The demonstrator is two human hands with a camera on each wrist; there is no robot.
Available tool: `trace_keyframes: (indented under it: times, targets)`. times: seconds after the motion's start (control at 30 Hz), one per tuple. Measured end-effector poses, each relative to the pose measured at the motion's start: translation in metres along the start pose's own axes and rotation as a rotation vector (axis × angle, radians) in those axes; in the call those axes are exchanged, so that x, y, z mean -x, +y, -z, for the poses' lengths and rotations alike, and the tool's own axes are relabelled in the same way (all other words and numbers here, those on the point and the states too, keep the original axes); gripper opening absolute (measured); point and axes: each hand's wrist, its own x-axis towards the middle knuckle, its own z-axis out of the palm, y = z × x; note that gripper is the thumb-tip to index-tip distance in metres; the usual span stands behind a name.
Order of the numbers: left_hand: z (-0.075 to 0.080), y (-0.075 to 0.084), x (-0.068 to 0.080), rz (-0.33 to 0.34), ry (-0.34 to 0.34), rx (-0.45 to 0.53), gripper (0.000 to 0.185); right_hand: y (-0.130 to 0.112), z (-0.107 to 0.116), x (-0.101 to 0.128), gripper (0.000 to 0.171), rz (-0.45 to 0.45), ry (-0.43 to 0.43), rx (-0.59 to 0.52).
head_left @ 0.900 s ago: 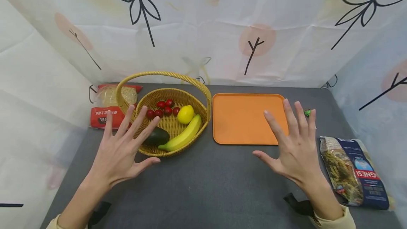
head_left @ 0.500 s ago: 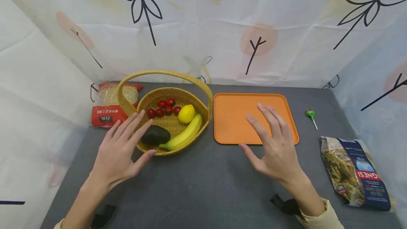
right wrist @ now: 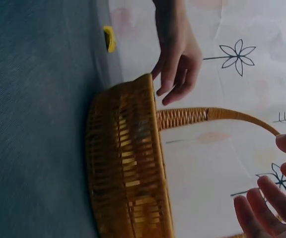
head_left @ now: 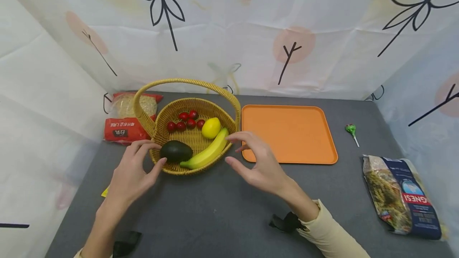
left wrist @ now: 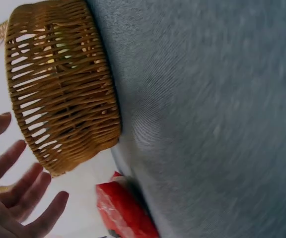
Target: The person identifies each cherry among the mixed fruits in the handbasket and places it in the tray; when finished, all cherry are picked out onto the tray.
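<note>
A yellow wicker basket [head_left: 195, 104] with a tall arched handle stands left of centre in the head view. It holds a dark avocado [head_left: 176, 151], a banana [head_left: 206, 152], a lemon [head_left: 211, 128] and several small red fruits [head_left: 191, 123]. My left hand [head_left: 134, 174] is at the basket's front left rim, fingers loosely bent, thumb and fingertips close to the avocado. On the other side, my right hand [head_left: 259, 164] hovers near the front right rim by the banana's upper end, fingers spread and bent. Both wrist views show gaps between fingers and basket wall, with nothing held.
An orange tray [head_left: 290, 134] lies right of the basket. Beyond it are a green lollipop [head_left: 351, 129] and a pasta bag [head_left: 401, 196]. Behind the basket's left side sits a red food packet [head_left: 125, 128]. A small yellow object [head_left: 104, 192] peeks out beside the left wrist.
My right hand has swept left from over the tray to the basket's right side. My left hand has moved slightly right and its fingers have bent more. The lollipop has come into view.
</note>
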Motion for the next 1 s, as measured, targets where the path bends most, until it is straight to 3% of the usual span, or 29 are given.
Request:
trace_keyframes:
  times: [0.2, 0.37, 0.63, 1.0]
  targets:
    - [-0.005, -0.004, 0.004, 0.11, -0.012, 0.068, 0.046, 0.01, -0.025, -0.032, 0.04, -0.186, -0.127, -0.226]
    - [-0.006, -0.007, 0.006, 0.193, -0.033, 0.115, 0.054, 0.022, -0.041, -0.066, 0.035, -0.316, -0.215, -0.329]
    - [-0.009, -0.006, 0.01, 0.319, -0.081, 0.177, 0.058, 0.05, -0.071, -0.113, 0.033, -0.446, -0.247, -0.251]
    - [-0.006, -0.004, 0.01, 0.414, -0.159, 0.2, 0.064, 0.073, -0.092, -0.143, 0.042, -0.591, -0.351, -0.205]
